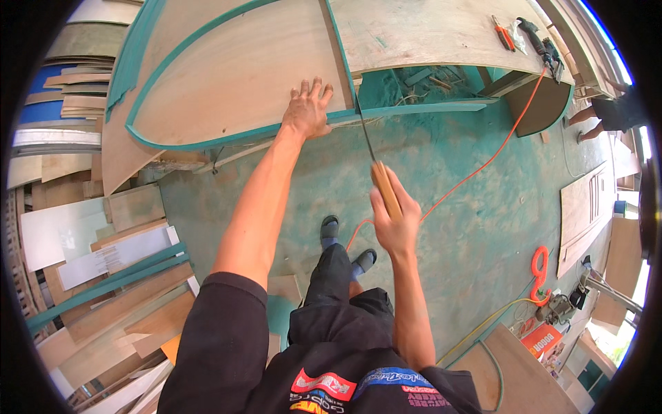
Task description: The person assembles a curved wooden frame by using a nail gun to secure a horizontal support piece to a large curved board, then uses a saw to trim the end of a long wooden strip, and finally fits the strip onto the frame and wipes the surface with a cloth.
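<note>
My left hand [308, 110] lies open, fingers spread, on a rounded wooden panel [227, 86] with green edging [207, 141]. In my right hand [398, 224] is a file [366, 132] with a wooden handle [386, 186] and a long, narrow dark blade. The fist is wrapped round the handle. The far part of the file meets the panel's right corner, where the straight and curved green edges come together. The right hand is slightly blurred. Exactly how the blade touches the edge I cannot tell.
Pliers [504, 33] and a black power tool [531, 34] lie on the plywood top [427, 31] at the far right. An orange cord [487, 162] crosses the dusty floor. Stacked boards [117, 297] crowd the left. Another person [607, 114] stands far right.
</note>
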`<action>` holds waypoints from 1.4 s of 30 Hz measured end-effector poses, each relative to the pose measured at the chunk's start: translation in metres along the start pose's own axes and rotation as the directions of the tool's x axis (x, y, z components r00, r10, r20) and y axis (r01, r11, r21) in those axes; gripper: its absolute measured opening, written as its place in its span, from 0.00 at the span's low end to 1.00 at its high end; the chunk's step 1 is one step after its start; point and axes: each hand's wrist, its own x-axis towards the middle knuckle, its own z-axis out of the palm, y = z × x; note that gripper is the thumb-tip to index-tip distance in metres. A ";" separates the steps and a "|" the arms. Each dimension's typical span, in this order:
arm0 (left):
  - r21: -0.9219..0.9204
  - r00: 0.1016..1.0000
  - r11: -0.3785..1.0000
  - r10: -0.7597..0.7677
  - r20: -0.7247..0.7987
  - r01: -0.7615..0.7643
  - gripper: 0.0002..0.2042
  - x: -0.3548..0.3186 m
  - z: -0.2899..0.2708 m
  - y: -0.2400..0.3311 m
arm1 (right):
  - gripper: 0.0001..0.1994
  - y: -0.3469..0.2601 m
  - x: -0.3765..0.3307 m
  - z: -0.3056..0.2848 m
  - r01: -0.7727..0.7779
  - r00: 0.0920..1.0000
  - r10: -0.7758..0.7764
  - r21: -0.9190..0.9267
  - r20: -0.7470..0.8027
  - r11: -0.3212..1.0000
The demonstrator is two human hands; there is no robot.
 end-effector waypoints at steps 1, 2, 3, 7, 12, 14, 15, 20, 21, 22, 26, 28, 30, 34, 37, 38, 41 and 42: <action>-0.004 1.000 1.000 0.006 -0.002 -0.006 0.49 0.000 0.002 0.003 | 0.24 -0.001 0.011 0.004 -0.062 0.998 0.062 0.048 0.010 0.997; 0.005 1.000 1.000 0.007 -0.005 -0.007 0.49 0.000 0.000 -0.004 | 0.24 0.003 0.005 0.003 0.033 0.999 -0.032 0.039 -0.019 0.999; 0.016 1.000 1.000 0.001 -0.005 -0.001 0.49 0.001 -0.003 -0.011 | 0.23 0.011 -0.014 -0.005 0.128 0.991 -0.126 0.026 -0.049 0.991; 0.012 1.000 1.000 -0.013 0.018 0.013 0.50 -0.004 -0.005 -0.004 | 0.23 0.026 -0.056 -0.027 0.158 0.987 -0.154 0.078 -0.048 0.984; -0.036 1.000 0.999 -0.006 0.003 0.006 0.49 -0.002 -0.002 -0.002 | 0.24 0.000 0.004 0.002 0.002 0.999 0.000 0.074 -0.032 0.997; -0.031 1.000 0.999 -0.017 0.004 0.017 0.49 -0.008 -0.001 -0.007 | 0.24 0.005 -0.033 -0.013 0.109 0.992 -0.107 0.030 -0.073 0.994; -0.023 1.000 1.000 -0.013 0.001 0.013 0.49 -0.009 0.000 -0.009 | 0.24 0.013 -0.057 -0.020 0.135 0.987 -0.130 0.048 -0.095 0.990; -0.031 1.000 1.000 -0.006 0.004 0.006 0.48 0.000 -0.005 0.003 | 0.23 0.004 -0.022 -0.012 0.068 0.995 -0.067 0.014 -0.076 0.998; -0.030 1.000 0.999 -0.011 0.010 0.011 0.48 -0.002 -0.006 0.004 | 0.23 0.004 -0.010 -0.007 0.012 0.999 -0.011 0.032 -0.050 0.999; -0.026 1.000 1.000 -0.012 0.011 0.012 0.48 -0.002 -0.007 0.001 | 0.23 0.002 -0.003 -0.004 -0.040 0.999 0.042 0.053 -0.030 0.998; -0.023 0.999 0.999 -0.033 0.017 0.034 0.48 -0.011 -0.005 -0.006 | 0.23 -0.003 -0.061 -0.029 0.101 0.992 -0.098 0.048 -0.076 0.994; -0.035 1.000 0.999 -0.021 -0.004 0.021 0.48 -0.002 -0.006 -0.003 | 0.23 0.000 -0.046 -0.025 0.100 0.993 -0.099 0.009 -0.071 0.995; -0.043 1.000 0.999 -0.019 -0.006 0.019 0.48 -0.002 -0.007 0.001 | 0.22 0.005 -0.019 -0.012 0.061 0.997 -0.061 -0.008 -0.050 0.998; -0.013 1.000 1.000 -0.021 -0.021 0.021 0.48 -0.006 -0.009 -0.005 | 0.22 0.005 -0.045 -0.017 0.114 0.990 -0.109 0.057 -0.090 0.992; -0.024 1.000 1.000 -0.013 -0.023 0.013 0.48 -0.006 -0.005 -0.002 | 0.23 -0.009 -0.075 -0.036 0.089 0.993 -0.082 0.093 -0.082 0.992; -0.025 1.000 1.000 -0.007 -0.020 0.007 0.48 -0.006 -0.004 -0.002 | 0.23 -0.006 -0.070 -0.031 0.047 0.997 -0.041 0.096 -0.059 0.994; -0.023 1.000 1.000 -0.010 -0.020 0.010 0.48 -0.004 -0.002 -0.004 | 0.23 0.009 -0.011 0.000 -0.056 0.998 0.056 0.069 0.009 0.996; -0.011 1.000 1.000 -0.013 -0.024 0.013 0.48 -0.004 -0.002 -0.007 | 0.23 0.007 -0.012 0.001 -0.019 1.000 0.020 0.071 -0.017 0.997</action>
